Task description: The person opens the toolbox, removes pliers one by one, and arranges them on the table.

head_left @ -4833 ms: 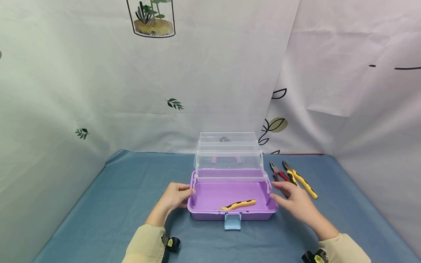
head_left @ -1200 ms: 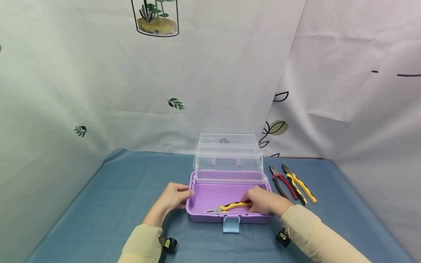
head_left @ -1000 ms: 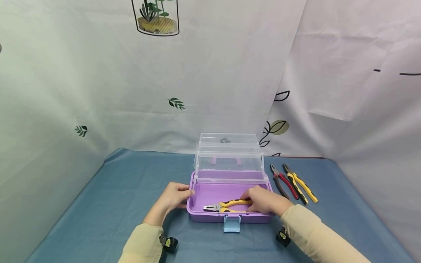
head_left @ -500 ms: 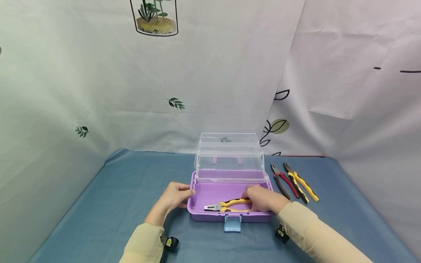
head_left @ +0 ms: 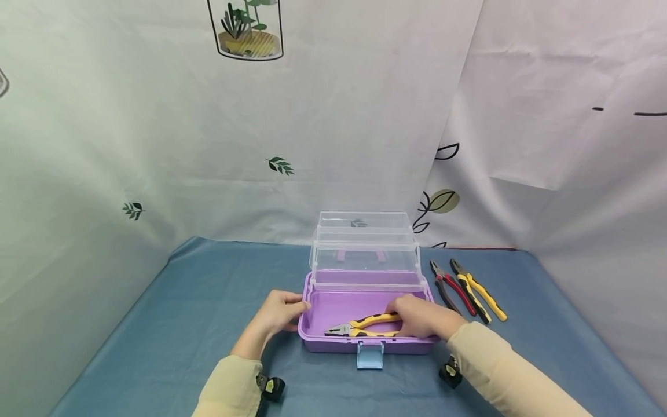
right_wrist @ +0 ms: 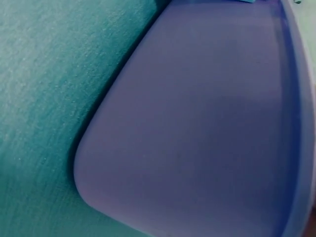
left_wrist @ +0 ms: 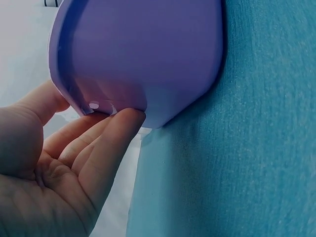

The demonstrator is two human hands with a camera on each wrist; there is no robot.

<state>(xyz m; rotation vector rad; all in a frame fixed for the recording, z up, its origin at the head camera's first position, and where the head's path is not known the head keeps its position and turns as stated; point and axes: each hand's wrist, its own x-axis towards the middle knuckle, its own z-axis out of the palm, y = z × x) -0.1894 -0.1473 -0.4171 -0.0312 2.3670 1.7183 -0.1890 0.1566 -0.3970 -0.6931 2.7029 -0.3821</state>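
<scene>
A purple toolbox [head_left: 336, 307] with a raised clear lid stands mid-table. My left hand [head_left: 276, 317] pinches its left rim, thumb over the edge; the left wrist view shows the fingers against the outer wall [left_wrist: 148, 49]. Inside the box lies a pair of yellow-and-black combination pliers [head_left: 365, 325], jaw end to the left and handles spread. My right hand [head_left: 417, 317] reaches in over the front right rim and grips the handle ends, whose tips it hides. The right wrist view shows mostly the toolbox's outer wall [right_wrist: 197, 113], with the hand out of sight.
To the right of the box lie red-and-black pliers [head_left: 452, 286] and, beside them, another yellow-and-black pair [head_left: 476, 292]. The clear lid with its trays [head_left: 367, 249] rises at the back of the box. A light blue latch [head_left: 370, 355] hangs down in front.
My right hand has moved from the box's right rim into the box and taken hold of the pliers. They have tipped flat, showing both handles. My left hand stays on the rim.
</scene>
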